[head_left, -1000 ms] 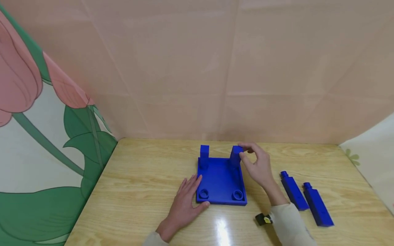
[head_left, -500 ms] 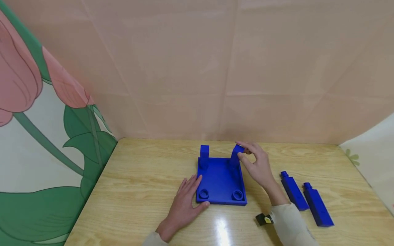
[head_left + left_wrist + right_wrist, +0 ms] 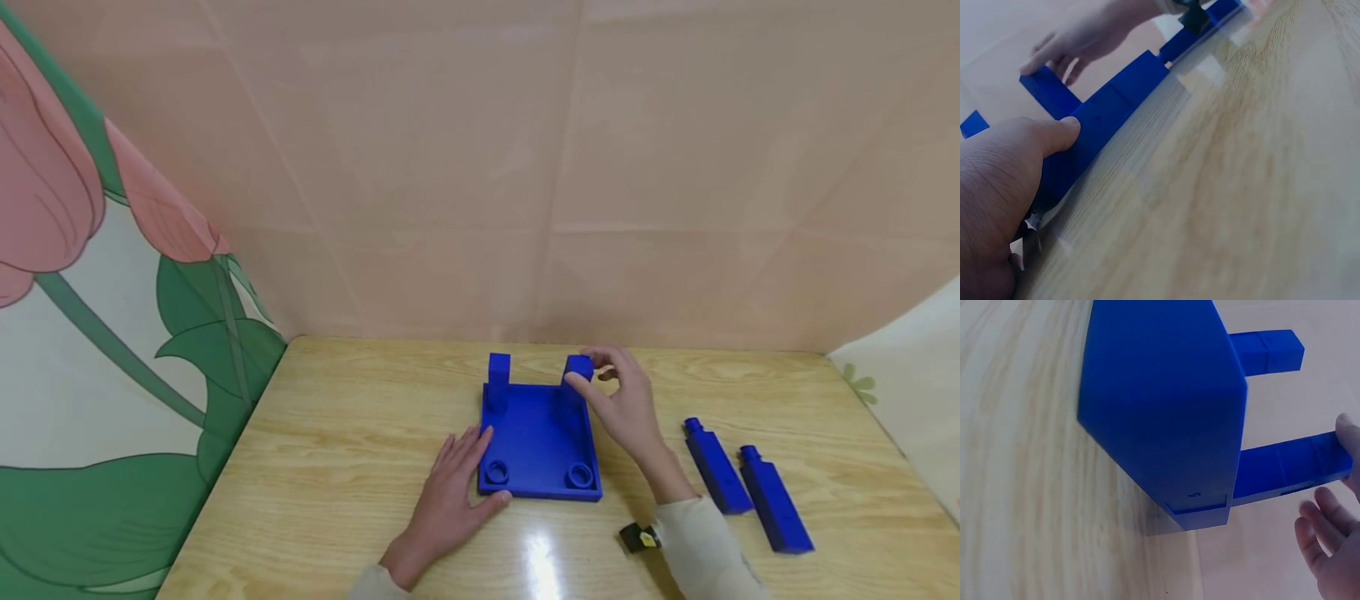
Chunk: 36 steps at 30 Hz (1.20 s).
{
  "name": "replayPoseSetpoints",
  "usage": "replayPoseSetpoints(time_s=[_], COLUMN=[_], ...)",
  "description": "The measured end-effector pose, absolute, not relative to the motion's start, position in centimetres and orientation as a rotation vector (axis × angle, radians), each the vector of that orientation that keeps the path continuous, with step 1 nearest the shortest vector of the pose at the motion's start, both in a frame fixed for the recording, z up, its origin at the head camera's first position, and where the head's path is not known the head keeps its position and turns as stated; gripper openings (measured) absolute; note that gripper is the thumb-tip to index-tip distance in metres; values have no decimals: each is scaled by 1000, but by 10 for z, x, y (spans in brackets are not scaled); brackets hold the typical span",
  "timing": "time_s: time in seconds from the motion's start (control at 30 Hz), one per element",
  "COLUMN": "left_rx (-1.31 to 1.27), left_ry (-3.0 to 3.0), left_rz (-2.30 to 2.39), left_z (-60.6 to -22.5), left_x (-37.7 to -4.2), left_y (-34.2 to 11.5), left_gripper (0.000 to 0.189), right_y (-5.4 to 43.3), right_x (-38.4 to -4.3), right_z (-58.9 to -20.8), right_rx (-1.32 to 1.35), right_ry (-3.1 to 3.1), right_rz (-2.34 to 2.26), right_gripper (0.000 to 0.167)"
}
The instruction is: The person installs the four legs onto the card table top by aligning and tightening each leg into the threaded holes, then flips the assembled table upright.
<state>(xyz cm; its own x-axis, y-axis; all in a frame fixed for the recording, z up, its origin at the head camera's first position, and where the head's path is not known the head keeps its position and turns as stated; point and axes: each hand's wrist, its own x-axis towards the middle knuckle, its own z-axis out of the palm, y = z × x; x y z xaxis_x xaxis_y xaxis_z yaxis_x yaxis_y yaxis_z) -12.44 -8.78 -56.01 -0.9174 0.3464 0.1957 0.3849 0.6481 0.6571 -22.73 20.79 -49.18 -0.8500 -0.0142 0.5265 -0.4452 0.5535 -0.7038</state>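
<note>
A blue square panel with a raised rim lies on the table, with two round sockets at its near corners. Two square blue legs stand at its far corners. At the far right corner my right hand pinches the top of one leg, thumb on the near side and fingers behind. The other leg stands untouched at the far left. My left hand rests against the panel's left side with fingers extended. In the left wrist view its thumb presses the panel's near side.
Two loose blue legs with round pegs lie side by side on the wooden table, right of my right forearm. A black wrist device sits at my right cuff. Beyond the table's far edge hangs a pinkish cloth.
My right thumb has shifted left across the leg's near face. The leg top leaned and turned slightly right, then came back. My left hand and the panel stay put.
</note>
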Motion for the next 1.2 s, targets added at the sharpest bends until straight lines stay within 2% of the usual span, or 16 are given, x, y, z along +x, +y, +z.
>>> replayPoseSetpoints(time_s=[0.37, 0.7, 1.2], left_rx=[-639, -641, -637], left_ry=[-2779, -2778, -2780], left_rz=[-1147, -1151, -1160], left_z=[-561, -562, -562], left_x=[-126, -126, -126], left_y=[-87, -87, -88], left_gripper=[94, 94, 94], right_y=[217, 225, 209], right_x=[-229, -230, -227], right_z=[-491, -488, -493], right_rx=[462, 652, 295], right_ry=[-2266, -2294, -2380], right_rz=[1355, 1295, 1235], right_gripper=[26, 42, 35])
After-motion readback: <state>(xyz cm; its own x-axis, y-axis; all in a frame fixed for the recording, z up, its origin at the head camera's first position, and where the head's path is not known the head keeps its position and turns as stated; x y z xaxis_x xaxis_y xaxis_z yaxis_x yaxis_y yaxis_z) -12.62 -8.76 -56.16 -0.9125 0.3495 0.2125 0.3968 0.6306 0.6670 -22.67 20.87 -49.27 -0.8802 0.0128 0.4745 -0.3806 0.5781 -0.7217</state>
